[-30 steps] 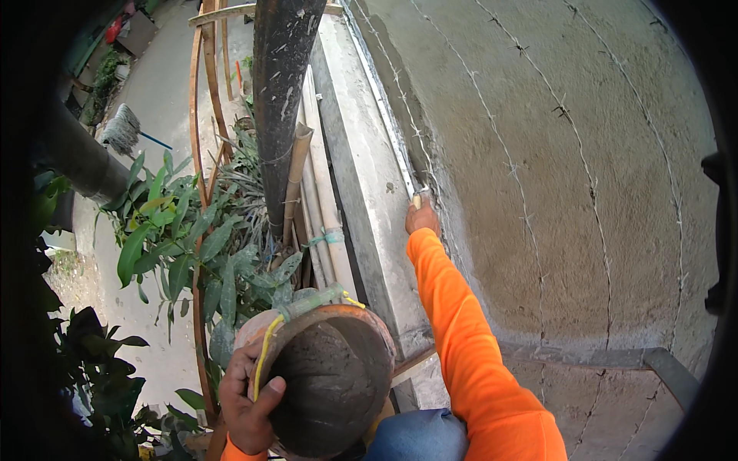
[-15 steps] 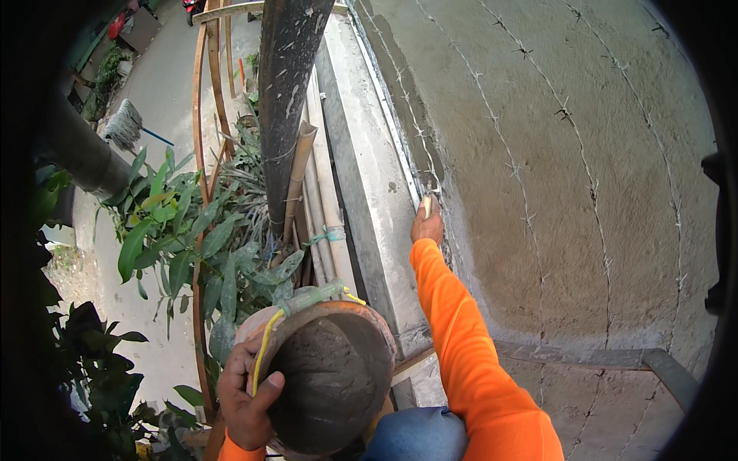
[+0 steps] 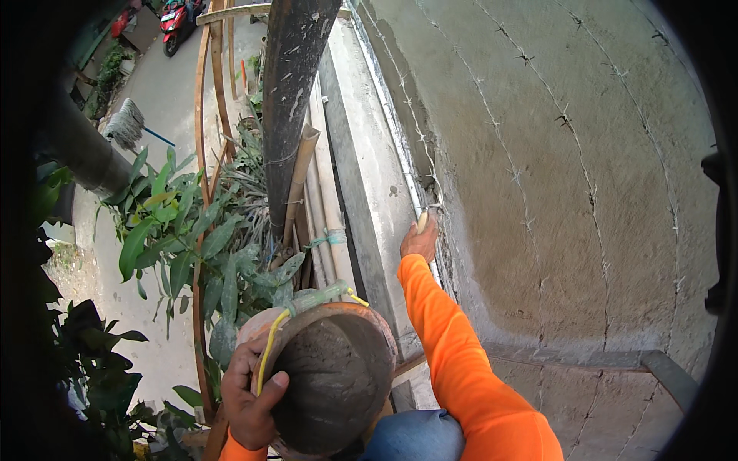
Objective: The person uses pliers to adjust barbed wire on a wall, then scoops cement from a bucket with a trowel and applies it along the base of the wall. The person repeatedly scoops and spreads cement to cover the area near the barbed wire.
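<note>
One bucket [image 3: 378,338] of grey mortar [image 3: 323,396] is held at the near centre by the left hand [image 3: 254,396], whose fingers are wrapped around its left rim with the thumb laid inside. A yellow cord [image 3: 269,349] and a green tube [image 3: 317,298] are set along the rim. A leafy plant [image 3: 181,230] is seen farther left. Right of centre, a pale tool handle [image 3: 422,222] is gripped by the right hand [image 3: 420,242]; the tool's working end cannot be made out. This hand is placed where the concrete ledge [image 3: 377,169], on the left, is met by the grey-brown wall [image 3: 492,253]. Barbed wires [image 3: 563,120] are strung along the wall. At the far left, a red motorbike [image 3: 174,27] is seen.
</note>
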The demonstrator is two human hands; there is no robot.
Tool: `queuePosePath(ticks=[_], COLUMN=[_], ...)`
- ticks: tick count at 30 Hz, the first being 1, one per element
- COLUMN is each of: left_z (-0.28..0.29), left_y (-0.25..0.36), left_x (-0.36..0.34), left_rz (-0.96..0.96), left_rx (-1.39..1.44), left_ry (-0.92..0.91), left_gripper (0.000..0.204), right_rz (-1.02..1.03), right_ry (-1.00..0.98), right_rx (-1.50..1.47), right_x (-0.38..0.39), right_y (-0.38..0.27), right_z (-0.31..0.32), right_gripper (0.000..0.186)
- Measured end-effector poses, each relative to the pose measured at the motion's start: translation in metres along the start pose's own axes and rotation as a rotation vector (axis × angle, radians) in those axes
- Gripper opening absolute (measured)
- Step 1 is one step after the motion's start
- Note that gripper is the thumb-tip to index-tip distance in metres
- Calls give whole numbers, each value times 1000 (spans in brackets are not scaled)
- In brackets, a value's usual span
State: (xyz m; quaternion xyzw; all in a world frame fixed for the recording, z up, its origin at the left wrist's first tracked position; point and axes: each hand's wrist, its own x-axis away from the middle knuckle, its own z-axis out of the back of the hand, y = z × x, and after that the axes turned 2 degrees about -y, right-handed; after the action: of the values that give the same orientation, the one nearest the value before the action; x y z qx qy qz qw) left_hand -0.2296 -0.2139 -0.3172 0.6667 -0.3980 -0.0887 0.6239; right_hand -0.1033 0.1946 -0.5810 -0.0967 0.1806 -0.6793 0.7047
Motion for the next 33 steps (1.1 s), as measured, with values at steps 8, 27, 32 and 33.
queuePosePath(ticks=[8, 27, 32, 33], left_z=[-3, 19, 10, 10], left_y=[-4, -15, -12, -11], left_x=[1, -1, 0, -1], left_rz=[-39, -154, -129, -139], left_rx=[33, -89, 50, 25], left_ry=[-10, -59, -41, -45], left_gripper=[38, 45, 46, 48], right_rz=[116, 461, 428, 432], right_ry=[-132, -157, -401, -435], right_rx=[75, 102, 485, 575], right_x=[-3, -72, -147, -155], right_y=[-6, -81, -89, -90], right_z=[13, 189, 199, 188], right_gripper=[58, 42, 43, 42])
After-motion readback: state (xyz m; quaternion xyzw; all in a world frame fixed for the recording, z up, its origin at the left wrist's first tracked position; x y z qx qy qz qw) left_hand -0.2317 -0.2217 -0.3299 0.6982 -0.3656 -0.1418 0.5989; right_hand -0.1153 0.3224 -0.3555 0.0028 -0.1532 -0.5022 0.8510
